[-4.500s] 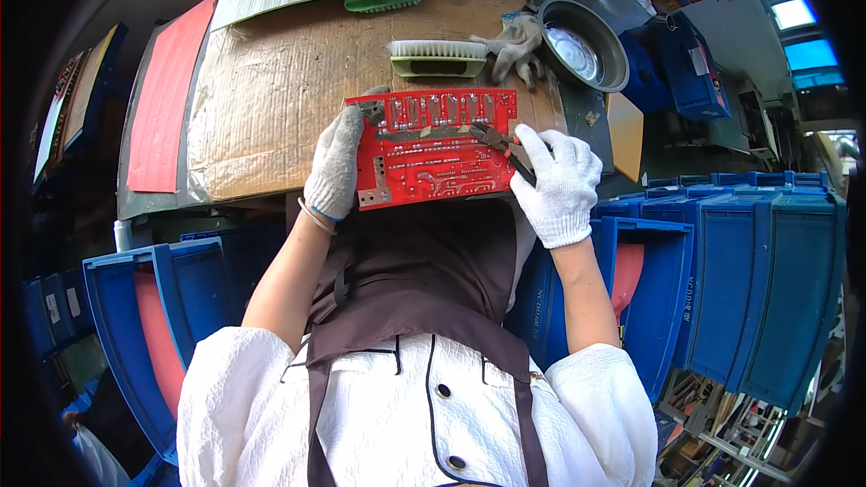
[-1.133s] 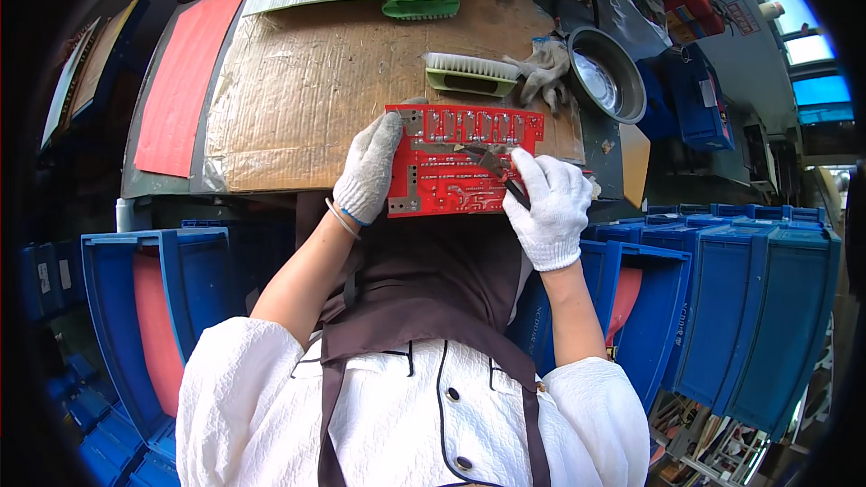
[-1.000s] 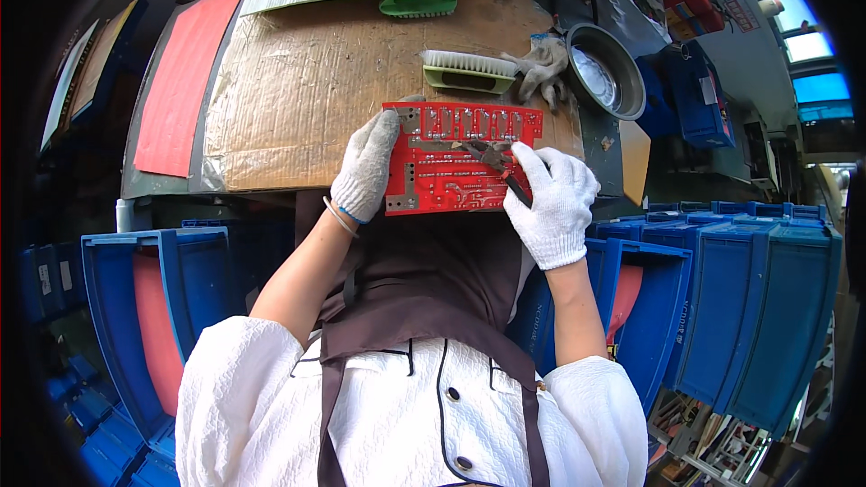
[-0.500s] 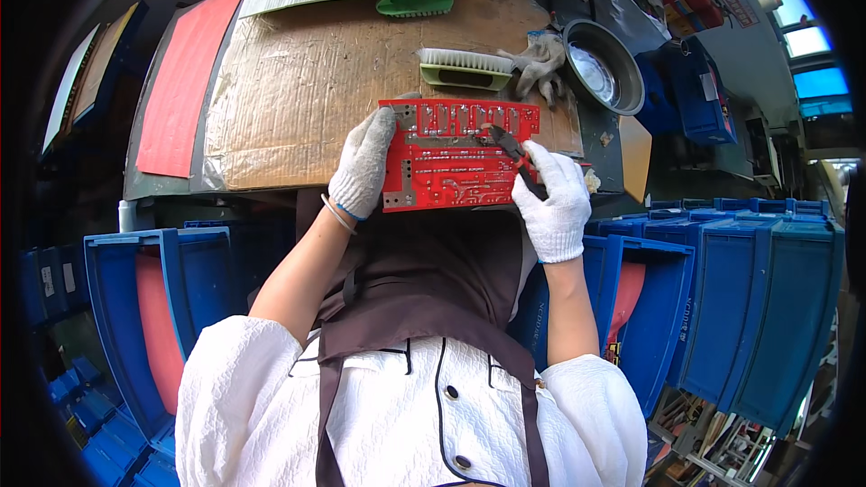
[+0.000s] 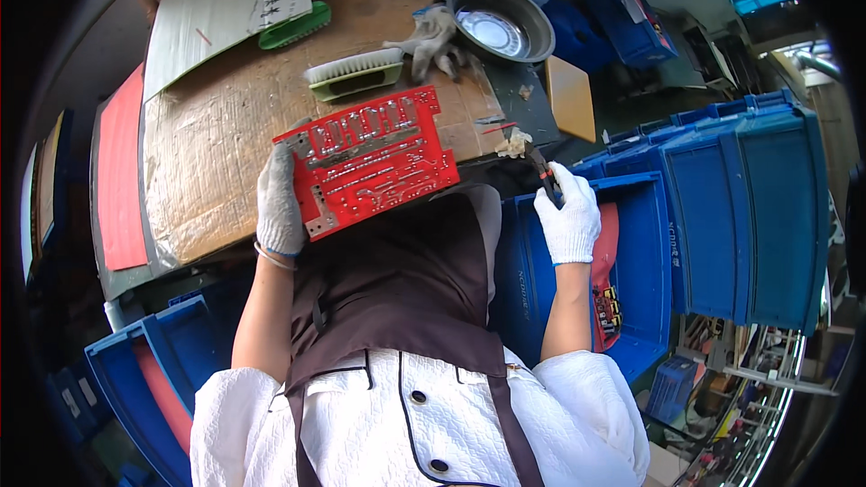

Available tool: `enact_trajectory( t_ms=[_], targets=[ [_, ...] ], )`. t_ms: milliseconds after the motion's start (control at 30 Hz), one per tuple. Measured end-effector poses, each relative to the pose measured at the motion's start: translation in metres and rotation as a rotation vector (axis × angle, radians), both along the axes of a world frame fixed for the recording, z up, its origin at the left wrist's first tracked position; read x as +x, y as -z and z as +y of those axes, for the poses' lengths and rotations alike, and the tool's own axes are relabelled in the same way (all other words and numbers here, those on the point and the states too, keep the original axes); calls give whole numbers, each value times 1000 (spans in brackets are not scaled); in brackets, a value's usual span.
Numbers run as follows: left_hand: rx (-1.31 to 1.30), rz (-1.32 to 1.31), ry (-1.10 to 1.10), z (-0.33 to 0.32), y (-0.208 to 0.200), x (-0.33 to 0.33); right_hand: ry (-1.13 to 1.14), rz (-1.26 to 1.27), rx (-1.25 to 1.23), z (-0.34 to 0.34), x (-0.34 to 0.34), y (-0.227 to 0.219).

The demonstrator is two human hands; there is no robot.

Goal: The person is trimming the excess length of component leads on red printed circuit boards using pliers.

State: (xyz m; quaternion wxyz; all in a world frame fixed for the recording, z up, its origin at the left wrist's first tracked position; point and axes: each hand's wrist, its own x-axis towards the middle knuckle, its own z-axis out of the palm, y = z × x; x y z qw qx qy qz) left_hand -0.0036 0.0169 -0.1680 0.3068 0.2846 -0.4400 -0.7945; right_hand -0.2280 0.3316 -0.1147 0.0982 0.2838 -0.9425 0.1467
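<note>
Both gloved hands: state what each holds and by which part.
Left hand: red circuit board, by its left edge. Right hand: pliers, by the handles.

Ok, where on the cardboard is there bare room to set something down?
Widest: the cardboard between the red sheet and the left hand, short of the white panel. Smaller: the strip between the bright-green brush and the white-bristled brush. It's crowded farther right, where that brush, the loose glove and the metal bowl cluster beyond the circuit board.

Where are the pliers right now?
In the head view, right of centre: the pliers are in the right hand, right of the red board, near a pale scrap.
</note>
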Motion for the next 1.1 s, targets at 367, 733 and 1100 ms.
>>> enact_trajectory(
  t_ms=[367,733,1100],
  targets=[
    [-28,-5,-5,-7,19,-1,175,100,495,-24,-9,-16],
    [-111,-33,-13,-2,8,0,132,17,520,-26,-10,-26],
    [-88,57,49,2,-8,0,-498,103,167,-87,39,-57]
  ],
)
